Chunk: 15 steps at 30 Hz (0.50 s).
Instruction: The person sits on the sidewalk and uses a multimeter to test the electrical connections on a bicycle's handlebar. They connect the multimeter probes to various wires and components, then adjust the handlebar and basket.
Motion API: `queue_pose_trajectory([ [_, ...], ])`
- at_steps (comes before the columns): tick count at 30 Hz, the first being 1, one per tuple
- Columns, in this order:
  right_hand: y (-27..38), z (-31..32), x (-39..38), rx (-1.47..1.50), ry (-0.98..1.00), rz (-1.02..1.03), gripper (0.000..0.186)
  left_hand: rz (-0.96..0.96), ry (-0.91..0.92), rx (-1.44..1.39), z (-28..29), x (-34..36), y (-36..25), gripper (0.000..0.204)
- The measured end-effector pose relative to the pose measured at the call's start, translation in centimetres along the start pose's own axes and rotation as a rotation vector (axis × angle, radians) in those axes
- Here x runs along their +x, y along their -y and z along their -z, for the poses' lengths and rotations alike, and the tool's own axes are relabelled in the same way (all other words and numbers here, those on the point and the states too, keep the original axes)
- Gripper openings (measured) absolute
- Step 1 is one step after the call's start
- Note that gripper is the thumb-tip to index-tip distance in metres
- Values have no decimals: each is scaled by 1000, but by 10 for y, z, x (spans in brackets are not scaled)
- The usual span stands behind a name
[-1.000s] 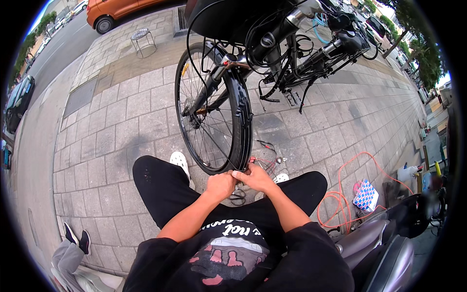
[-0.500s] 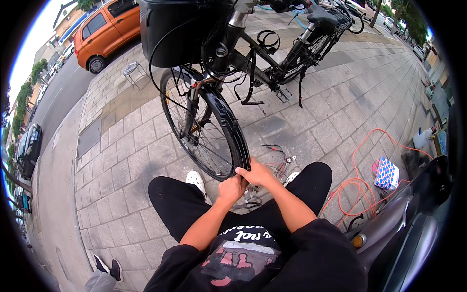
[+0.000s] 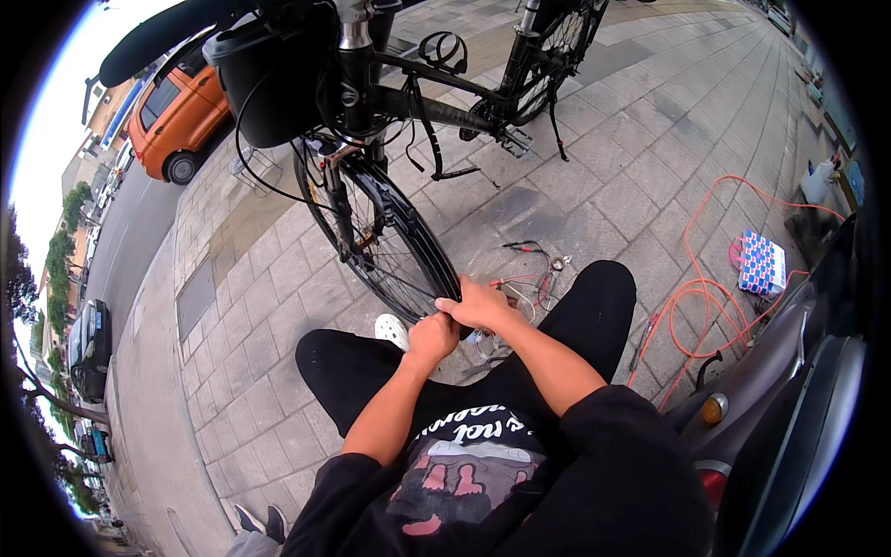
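A black bicycle (image 3: 367, 102) stands in front of me, its front wheel reaching down between my knees. Both my hands grip the front tire (image 3: 425, 243) at its near, lower end. My left hand (image 3: 434, 336) is closed on the tire's near edge. Just above and to its right, my right hand (image 3: 478, 304) wraps the tire's right side, its thumb pointing left over the left hand. The fingertips of both hands are hidden behind the tire. Loose cables and clips (image 3: 527, 248) lie on the paving just beyond my right hand.
An orange hose (image 3: 691, 286) coils on the right, near a checkered blue, red and white box (image 3: 761, 263). A grey scooter (image 3: 742, 408) stands close at my right. A person's shoes (image 3: 263, 522) show at lower left. An orange car (image 3: 176, 121) is on the road.
The view has shifted, and the bicycle's upper part now sits further left and higher in the picture. Both hands stay on the front tire, close together as before.
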State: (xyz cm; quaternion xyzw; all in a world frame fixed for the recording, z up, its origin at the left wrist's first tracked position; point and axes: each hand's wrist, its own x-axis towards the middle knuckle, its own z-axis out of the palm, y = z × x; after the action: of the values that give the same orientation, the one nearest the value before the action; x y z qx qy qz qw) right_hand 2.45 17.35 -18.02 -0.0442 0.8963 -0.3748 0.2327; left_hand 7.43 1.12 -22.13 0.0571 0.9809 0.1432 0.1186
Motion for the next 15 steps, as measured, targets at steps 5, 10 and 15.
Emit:
queue_pose_trajectory([
  [5, 10, 14, -6, -40, 34, -47, 80, 57, 388, 140, 109, 6, -16, 35],
  [10, 11, 26, -10, -16, 100, -82, 82, 3, -21, -997, 203, 32, -50, 37],
  [15, 4, 20, -6, -22, 77, -46, 86, 102, -251, -1623, 229, 96, -82, 34],
])
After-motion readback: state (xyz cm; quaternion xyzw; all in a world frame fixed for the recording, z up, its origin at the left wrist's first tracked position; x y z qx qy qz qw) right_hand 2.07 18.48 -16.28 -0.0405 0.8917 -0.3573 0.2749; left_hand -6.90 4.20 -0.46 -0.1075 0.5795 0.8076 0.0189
